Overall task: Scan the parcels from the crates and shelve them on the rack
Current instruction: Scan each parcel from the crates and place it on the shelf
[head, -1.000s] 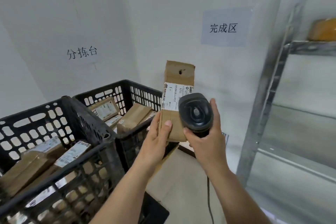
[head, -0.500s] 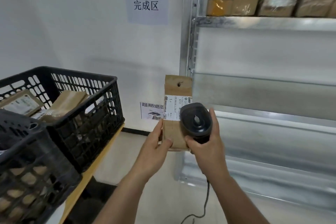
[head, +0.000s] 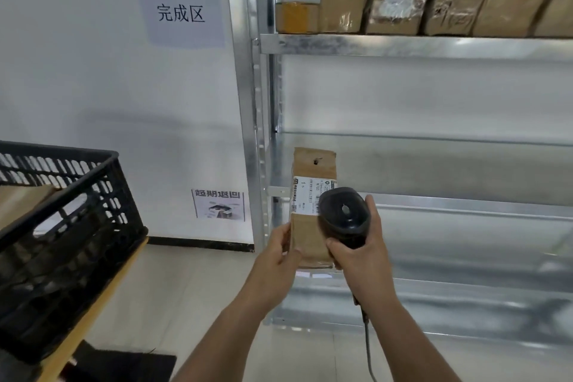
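My left hand (head: 277, 253) grips the lower left edge of a narrow brown cardboard parcel (head: 311, 169), held upright with its white label facing me. My right hand (head: 361, 257) grips a black handheld scanner (head: 344, 214), whose head sits just in front of the label's right side; its cable hangs down past my wrist. Behind the parcel stands the metal rack (head: 403, 45), whose top shelf carries several brown parcels (head: 397, 8). The middle shelf (head: 449, 200) shows bare metal behind the parcel.
A black plastic crate (head: 77, 195) with a parcel inside stands on a wooden table edge (head: 102, 295) at the left. White wall with a paper sign (head: 181, 12) and a small poster (head: 218, 205). Tiled floor lies between table and rack.
My view has swung right from the crates to the rack. Both hands kept the parcel and scanner together and now hold them in front of the rack's middle shelf.
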The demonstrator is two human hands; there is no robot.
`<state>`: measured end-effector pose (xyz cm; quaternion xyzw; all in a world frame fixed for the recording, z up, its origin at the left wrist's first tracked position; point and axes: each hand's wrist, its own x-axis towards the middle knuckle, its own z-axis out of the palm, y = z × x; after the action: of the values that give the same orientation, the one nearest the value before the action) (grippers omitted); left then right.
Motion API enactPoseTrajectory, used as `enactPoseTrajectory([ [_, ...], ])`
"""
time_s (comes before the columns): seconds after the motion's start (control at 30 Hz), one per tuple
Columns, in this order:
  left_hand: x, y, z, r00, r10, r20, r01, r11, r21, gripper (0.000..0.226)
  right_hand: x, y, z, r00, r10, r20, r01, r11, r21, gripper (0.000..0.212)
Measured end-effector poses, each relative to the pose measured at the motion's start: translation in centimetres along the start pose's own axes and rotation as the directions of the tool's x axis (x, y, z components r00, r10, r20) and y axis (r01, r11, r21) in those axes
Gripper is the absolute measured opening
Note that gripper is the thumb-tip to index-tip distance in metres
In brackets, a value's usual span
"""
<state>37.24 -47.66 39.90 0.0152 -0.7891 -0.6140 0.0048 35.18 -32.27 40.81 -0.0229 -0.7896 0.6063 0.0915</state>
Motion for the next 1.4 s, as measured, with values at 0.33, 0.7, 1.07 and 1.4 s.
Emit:
enactPoseTrajectory([
  [0.33, 11.2, 1.0, 3.8, 0.998, 0.032, -0.051, -0.024, 0.989, 0.146, 0.044, 12.5, 1.2, -0.8, 0.999, 0.038, 0.037, -0.036, 0.998, -0.048, 0.096],
  [0.7, 22.5, -1.3, 1.9, 0.99, -0.058, -0.128, 0.082, 0.979, 0.186, 0.043, 22.9, 2.5, 5.2, 0.987, 0.111, 0.12, -0.105, 0.993, -0.054, 0.096],
  [1.07, 31.8, -4.9, -0.7, 0.979, -0.168, -0.112, 0.194, 0.939, 0.283, 0.044, 30.5, 4.9, 11.2, 0.97, 0.186, 0.154, -0.172, 0.98, -0.1, 0.096],
  [1.4, 34.4, -4.8, -1.1, 0.981, -0.156, -0.118, 0.181, 0.952, 0.246, 0.042, 32.5, 5.1, 12.2, 0.978, 0.175, 0.114, -0.157, 0.977, -0.147, 0.096],
])
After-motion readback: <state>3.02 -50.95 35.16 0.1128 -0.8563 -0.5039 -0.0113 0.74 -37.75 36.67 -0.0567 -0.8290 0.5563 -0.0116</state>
